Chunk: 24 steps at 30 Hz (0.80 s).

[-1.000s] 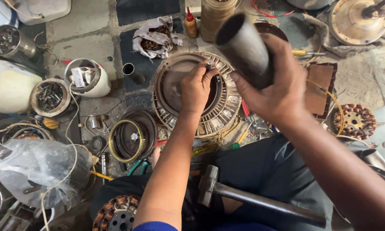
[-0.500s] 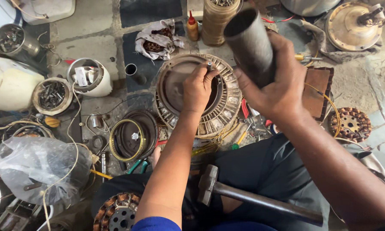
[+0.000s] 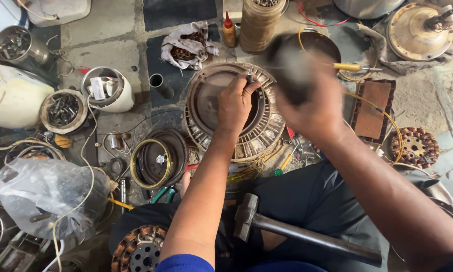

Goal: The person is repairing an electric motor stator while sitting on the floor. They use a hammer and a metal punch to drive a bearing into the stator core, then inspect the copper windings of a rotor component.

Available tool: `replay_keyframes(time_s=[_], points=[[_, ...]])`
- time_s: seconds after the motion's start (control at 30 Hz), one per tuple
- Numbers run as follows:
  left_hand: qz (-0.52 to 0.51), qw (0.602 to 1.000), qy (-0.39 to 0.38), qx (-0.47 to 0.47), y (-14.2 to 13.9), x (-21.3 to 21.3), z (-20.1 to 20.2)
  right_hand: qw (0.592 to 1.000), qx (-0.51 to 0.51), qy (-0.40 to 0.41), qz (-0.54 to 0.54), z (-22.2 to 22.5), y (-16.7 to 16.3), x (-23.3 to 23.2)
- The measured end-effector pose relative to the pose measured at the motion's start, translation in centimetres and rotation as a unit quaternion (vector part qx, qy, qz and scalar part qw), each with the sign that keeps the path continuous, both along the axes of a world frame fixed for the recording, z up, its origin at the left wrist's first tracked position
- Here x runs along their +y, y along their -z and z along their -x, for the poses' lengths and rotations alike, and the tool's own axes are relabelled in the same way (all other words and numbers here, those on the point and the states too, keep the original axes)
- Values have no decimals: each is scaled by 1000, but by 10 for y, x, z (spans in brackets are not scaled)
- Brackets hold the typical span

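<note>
Left hand (image 3: 234, 103) pinches a small pin (image 3: 249, 77) upright on the stator (image 3: 256, 136) rim. Right hand (image 3: 312, 108), blurred, fists a pipe (image 3: 292, 68) just beside those fingertips. Seemingly the driving step; the strike needs square aim, sparing fingers.

Two hands are in view: the left hand (image 3: 235, 103) and the right hand (image 3: 307, 103). One large ribbed motor housing (image 3: 266, 128) lies mid-frame. One hammer (image 3: 287, 229) rests at the lower middle. Two wound stators show, one (image 3: 138, 252) at the bottom, one (image 3: 415, 146) at the right. One small red-capped bottle (image 3: 229, 31) stands at the top.
</note>
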<state>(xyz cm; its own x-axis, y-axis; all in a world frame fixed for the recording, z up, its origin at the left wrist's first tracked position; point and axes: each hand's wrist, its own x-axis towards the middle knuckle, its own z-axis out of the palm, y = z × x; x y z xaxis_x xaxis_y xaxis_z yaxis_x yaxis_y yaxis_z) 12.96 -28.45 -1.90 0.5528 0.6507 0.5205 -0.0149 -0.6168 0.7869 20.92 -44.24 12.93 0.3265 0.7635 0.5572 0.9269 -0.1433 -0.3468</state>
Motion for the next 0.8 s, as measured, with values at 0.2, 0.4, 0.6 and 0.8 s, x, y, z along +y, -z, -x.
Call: replay_keyframes(time_s=[0.2, 0.4, 0.6, 0.8], points=[[21, 999, -5, 27, 0, 2, 4, 996, 59, 45, 50, -10, 2, -7], [28, 998, 19, -47, -4, -4, 2, 991, 57, -14, -123, 0, -15, -14], [34, 997, 29, -55, -3, -2, 4, 987, 49, -24, -148, 3, -8, -13], [35, 997, 32, -53, -4, -4, 2, 983, 54, -44, -172, -4, 8, -11]])
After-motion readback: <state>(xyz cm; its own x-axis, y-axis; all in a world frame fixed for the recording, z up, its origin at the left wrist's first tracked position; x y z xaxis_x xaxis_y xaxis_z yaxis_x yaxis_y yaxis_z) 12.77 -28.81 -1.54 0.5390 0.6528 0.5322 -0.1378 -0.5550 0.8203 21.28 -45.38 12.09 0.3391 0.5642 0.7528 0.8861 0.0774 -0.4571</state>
